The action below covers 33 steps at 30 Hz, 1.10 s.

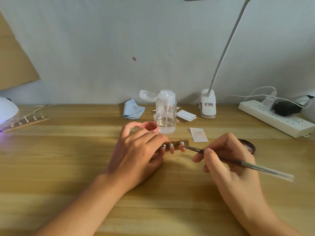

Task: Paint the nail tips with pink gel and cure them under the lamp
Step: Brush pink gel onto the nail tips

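Note:
My left hand (136, 150) grips a brown wooden strip (185, 143) that carries three pink nail tips (182, 148) on metal studs. The hand covers the strip's left part. My right hand (228, 159) pinches a thin grey brush (247, 164), and its tip touches the rightmost nail tip. An open pink gel pot (151, 127) stands just behind my left hand. The white curing lamp (6, 109) sits at the far left edge with a violet glow at its base. A second strip with clear nail tips (25, 122) lies in front of the lamp.
A clear pump bottle (166, 114) with its cap flipped open stands behind the pot. A blue cloth (133, 109), white paper wipes (198, 134), a clip desk lamp (208, 106), a dark lid (248, 147) and a power strip (276, 119) lie on the wooden table (68, 167).

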Each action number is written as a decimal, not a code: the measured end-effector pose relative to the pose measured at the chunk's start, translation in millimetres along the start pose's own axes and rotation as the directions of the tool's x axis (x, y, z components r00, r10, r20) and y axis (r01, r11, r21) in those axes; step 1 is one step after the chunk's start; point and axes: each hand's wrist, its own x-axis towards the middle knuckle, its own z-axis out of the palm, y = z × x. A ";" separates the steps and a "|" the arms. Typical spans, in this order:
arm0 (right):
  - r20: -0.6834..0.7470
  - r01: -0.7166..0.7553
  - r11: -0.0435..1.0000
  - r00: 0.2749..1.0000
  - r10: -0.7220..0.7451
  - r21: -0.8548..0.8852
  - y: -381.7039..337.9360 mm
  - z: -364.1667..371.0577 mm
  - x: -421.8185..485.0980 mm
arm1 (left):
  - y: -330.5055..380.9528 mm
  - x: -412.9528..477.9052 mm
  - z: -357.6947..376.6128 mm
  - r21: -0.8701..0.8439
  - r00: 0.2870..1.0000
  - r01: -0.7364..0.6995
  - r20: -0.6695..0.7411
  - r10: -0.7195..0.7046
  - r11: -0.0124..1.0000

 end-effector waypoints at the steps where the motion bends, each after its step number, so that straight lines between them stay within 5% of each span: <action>1: -0.006 -0.003 1.000 1.000 0.003 0.003 -0.5 0.0 -0.3 | 0.2 -0.1 0.0 0.000 1.000 0.000 0.000 0.000 1.000; 33: -0.050 -0.022 0.999 0.999 0.020 -0.048 0.6 -0.9 0.3 | 0.3 -0.7 0.5 -0.012 1.000 0.006 -0.018 -0.007 1.000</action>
